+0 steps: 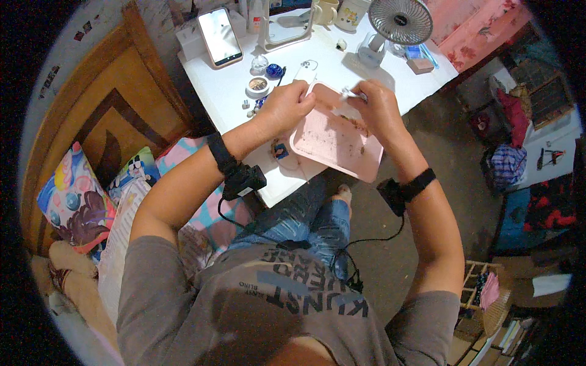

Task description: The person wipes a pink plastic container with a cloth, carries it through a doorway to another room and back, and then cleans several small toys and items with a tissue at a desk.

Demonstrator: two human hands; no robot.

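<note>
A shallow pink plastic tray (317, 145) with rounded corners is tilted at the front edge of the white table, its near end jutting past the edge. Dark specks and brownish smudges dot its inside. My left hand (288, 105) is closed on the tray's left rim, thumb toward the inside. Over the far right part of the tray, the fingers of my right hand (375, 107) are pinched on a small white wad (347, 93), perhaps tissue; its exact kind is unclear. The right hand partly hides the tray's right side.
On the white table (235, 91) stand a lit phone (220, 38), a framed mirror (287, 27), a small fan (400, 24) and mugs (351, 13). A round compact (257, 86) and a blue scrunchie-like item (274, 71) lie left of the tray. A wooden door (104, 104) is at left.
</note>
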